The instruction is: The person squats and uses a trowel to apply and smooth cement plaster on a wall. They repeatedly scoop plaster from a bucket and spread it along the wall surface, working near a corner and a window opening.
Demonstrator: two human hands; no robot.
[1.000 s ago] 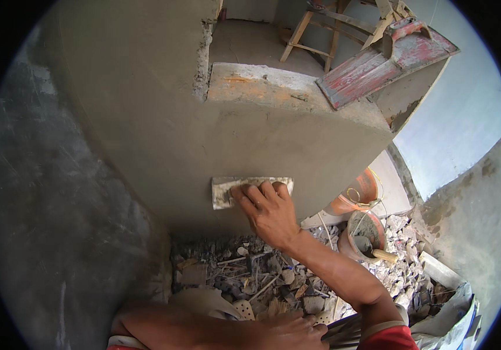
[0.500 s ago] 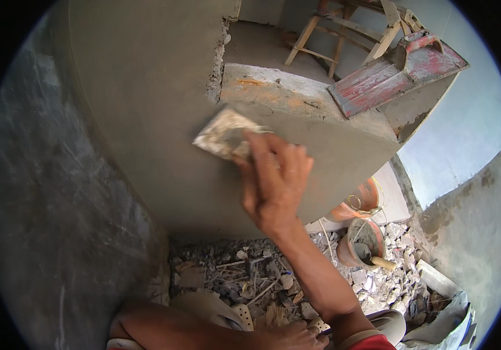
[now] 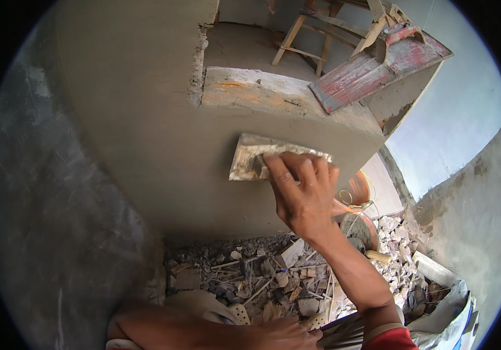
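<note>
"Starting big, what fills the view?"

"Grey wall (image 3: 139, 140), with rubble (image 3: 250, 274) along its foot."

"Then?"

"A sill (image 3: 250, 93) in the wall, and a wooden stand (image 3: 289, 39) beyond it. On the sill's right end lies a red board (image 3: 350, 84), slanting."

"Smaller?"

"Two buckets (image 3: 360, 188) at the right, one partly behind the right forearm (image 3: 355, 271)."

"Where's the float (image 3: 243, 163)?"

"Up at the wall, below the sill, its upper edge sloping down to the right. I can't tell whether its whole face touches."

"And the hands?"

"The right hand (image 3: 306, 195) holds the float from behind, fingers (image 3: 305, 168) bent over its back. The left hand (image 3: 288, 335) lies low, near the bottom edge; whether its fingers hold anything, I can't tell."
</note>
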